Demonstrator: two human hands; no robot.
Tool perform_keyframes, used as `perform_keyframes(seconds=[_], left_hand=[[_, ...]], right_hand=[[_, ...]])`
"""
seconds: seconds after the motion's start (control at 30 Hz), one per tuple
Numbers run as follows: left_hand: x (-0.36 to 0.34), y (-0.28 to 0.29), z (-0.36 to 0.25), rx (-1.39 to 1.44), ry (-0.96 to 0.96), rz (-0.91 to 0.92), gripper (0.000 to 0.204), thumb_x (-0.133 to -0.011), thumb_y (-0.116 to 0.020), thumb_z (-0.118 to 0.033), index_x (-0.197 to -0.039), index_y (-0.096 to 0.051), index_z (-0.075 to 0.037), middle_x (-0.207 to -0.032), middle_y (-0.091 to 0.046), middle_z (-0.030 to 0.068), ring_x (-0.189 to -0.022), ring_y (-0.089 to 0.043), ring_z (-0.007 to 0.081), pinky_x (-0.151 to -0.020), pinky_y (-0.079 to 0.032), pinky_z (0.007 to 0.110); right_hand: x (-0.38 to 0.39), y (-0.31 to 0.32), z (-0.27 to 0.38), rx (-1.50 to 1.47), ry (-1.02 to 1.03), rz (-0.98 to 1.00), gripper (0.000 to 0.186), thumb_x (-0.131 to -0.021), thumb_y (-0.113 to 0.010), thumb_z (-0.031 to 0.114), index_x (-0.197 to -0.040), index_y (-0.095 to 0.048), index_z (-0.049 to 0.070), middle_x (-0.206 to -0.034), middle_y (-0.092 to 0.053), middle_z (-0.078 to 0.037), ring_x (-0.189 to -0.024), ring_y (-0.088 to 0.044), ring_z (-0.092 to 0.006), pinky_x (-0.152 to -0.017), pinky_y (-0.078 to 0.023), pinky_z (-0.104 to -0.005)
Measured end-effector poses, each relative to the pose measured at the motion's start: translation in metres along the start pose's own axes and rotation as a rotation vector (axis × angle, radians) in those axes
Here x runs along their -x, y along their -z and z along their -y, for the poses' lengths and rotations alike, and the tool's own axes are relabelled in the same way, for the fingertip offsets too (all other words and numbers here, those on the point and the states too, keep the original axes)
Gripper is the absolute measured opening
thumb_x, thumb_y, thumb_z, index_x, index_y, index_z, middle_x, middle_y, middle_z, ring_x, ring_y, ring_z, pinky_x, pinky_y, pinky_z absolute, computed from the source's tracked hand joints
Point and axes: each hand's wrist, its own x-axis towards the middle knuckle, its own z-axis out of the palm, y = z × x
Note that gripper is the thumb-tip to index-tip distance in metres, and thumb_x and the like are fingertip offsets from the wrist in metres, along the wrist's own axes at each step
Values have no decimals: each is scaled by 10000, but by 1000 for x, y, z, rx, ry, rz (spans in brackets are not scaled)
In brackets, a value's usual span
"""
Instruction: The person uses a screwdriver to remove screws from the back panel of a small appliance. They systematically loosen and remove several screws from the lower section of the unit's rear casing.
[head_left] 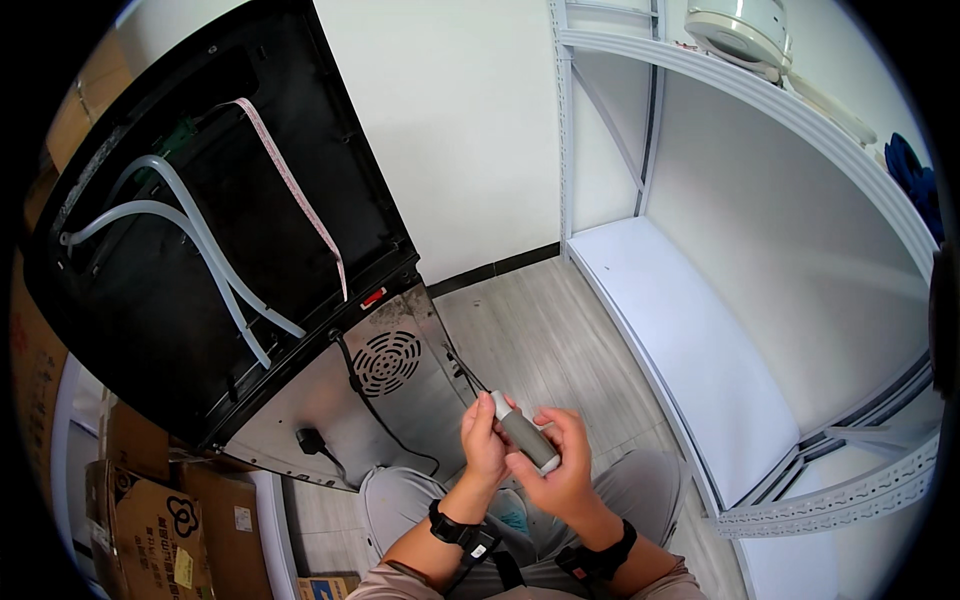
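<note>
In front of my lap, both hands are on a grey cylinder with white ends [524, 436]; its exact kind I cannot make out. My left hand [483, 440] grips its upper end, the thumb laid along it. My right hand [556, 465] has fingers and thumb around the lower end. Thin dark rods or wires [464, 368] run from near the cylinder's upper end toward the metal panel [290, 415] of a black appliance [250, 60]. Whether they join the cylinder is hidden by my left fingers.
Two pale hoses [200, 230] and a pink-white ribbon cable [290, 185] hang on the appliance. A black power cord and plug [312, 441] lie against its panel. White shelving [690, 350] stands at right, bearing a white device [738, 30]. Cardboard boxes [160, 530] stack at lower left.
</note>
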Motion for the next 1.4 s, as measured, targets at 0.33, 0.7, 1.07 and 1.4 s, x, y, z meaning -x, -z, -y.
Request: perform_keyframes(seconds=[0.33,0.7,1.07,1.4], left_hand=[[-8,9,3,93,68,64,419,-980,-436,-430,-804,-568,-73,-577,-356,-62,-528,-354,82,-472,-291,246],[-5,9,6,71,37,81,396,-999,-459,-404,-837,-574,-62,-595,-415,-39,-550,-514,101,-506,-414,263],[-4,7,8,-108,-56,8,443,-1001,-456,-434,-820,-564,-44,-654,-522,9,-587,-483,111,-519,-383,268],[-9,12,9,160,35,37,451,-1002,-422,-433,-864,-590,-38,-583,-394,-22,-520,-399,124,-491,-344,277]], right_hand=[[-1,5,-5,198,1,95,368,-780,-776,116,-1088,-618,-7,-931,-645,-123,-807,-650,-227,-692,-523,-326],[1,7,-6,67,-130,144,429,-755,-795,135,-1111,-613,-22,-1054,-585,-145,-886,-625,-257,-710,-521,-332],[-4,9,-6,320,197,118,452,-729,-802,103,-1123,-612,-12,-1022,-572,-128,-865,-617,-269,-715,-514,-335],[3,4,-6,88,-56,110,383,-850,-736,221,-1120,-606,-18,-926,-690,-148,-805,-676,-208,-706,-532,-315]])
